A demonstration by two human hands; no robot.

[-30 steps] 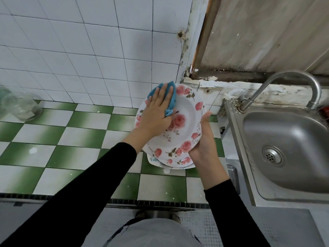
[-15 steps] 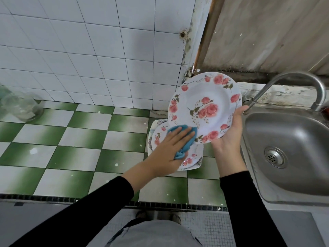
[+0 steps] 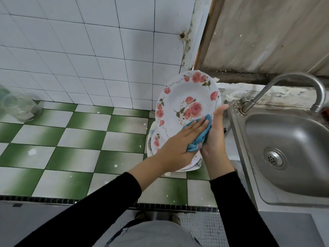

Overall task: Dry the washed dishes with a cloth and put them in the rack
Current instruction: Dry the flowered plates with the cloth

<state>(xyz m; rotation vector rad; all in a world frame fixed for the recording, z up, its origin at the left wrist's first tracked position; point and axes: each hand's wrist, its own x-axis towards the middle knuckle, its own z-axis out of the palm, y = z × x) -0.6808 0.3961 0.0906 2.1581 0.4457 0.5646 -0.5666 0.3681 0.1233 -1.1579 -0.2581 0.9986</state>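
Note:
A white plate with pink roses (image 3: 185,97) is held tilted up over the counter, facing left. My right hand (image 3: 214,138) grips its lower right rim, with the fingers hidden behind the plate. My left hand (image 3: 178,145) lies flat with straight fingers and presses a blue cloth (image 3: 201,134) against the plate's lower face, right beside my right hand. Below them a stack of similar flowered plates (image 3: 153,139) rests on the green and white tiled counter (image 3: 76,139). No rack is in view.
A steel sink (image 3: 288,139) with a drain and a curved tap (image 3: 293,81) sits directly to the right. A clear glass jar (image 3: 21,107) stands at the far left by the white tiled wall. The counter's front edge runs below my arms.
My left hand and the cloth slid from the plate's lower left rim up and right to beside my right hand. The plate shifted slightly left and tilted more upright.

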